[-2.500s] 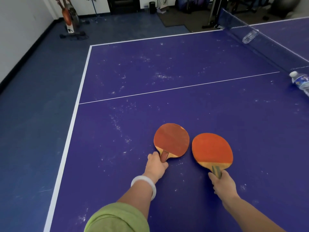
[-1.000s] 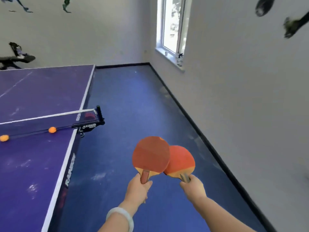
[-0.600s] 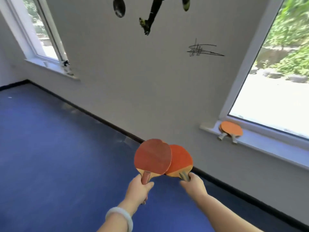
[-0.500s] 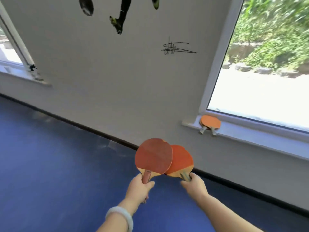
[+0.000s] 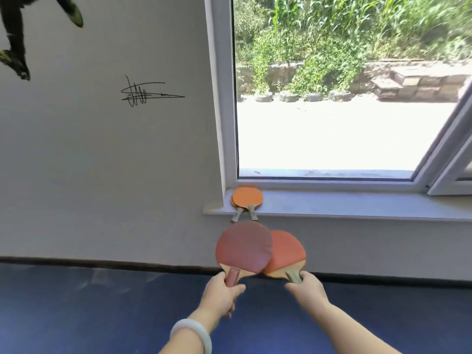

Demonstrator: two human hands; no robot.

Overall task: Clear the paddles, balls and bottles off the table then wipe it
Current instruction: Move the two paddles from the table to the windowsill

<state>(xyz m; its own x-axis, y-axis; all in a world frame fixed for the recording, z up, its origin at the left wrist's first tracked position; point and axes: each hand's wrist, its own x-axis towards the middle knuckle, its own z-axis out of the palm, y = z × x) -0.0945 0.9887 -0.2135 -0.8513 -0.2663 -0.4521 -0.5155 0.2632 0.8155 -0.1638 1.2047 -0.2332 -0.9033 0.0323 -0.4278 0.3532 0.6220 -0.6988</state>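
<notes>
A smooth, pale white bangle (image 5: 196, 329) circles the bare left wrist.

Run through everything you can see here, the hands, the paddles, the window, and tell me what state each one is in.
Left hand, grips the darker paddle by its handle.
Right hand, grips the lighter paddle by its handle.
Darker paddle, held up, overlapping the lighter paddle's face.
Lighter paddle, held up, partly hidden behind it.
Orange paddles, stacked on the window sill, handles overhanging.
Window sash, appears swung open.
</notes>
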